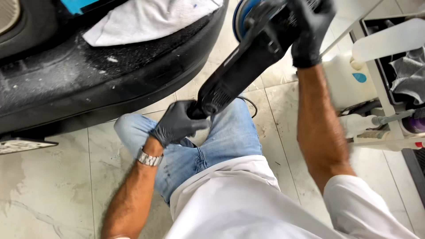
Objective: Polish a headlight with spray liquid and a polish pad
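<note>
Polisher (248, 62) looked heavy, rigid, nose-weighted: left hand (177, 124) clamped its rear grip, right hand (310, 31) wrapped the head.

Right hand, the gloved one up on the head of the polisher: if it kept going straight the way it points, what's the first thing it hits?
The right hand points up and away along the black polisher. Past it only pale floor tile shows before the frame ends, so the way looks free, though depth is unclear.
</note>
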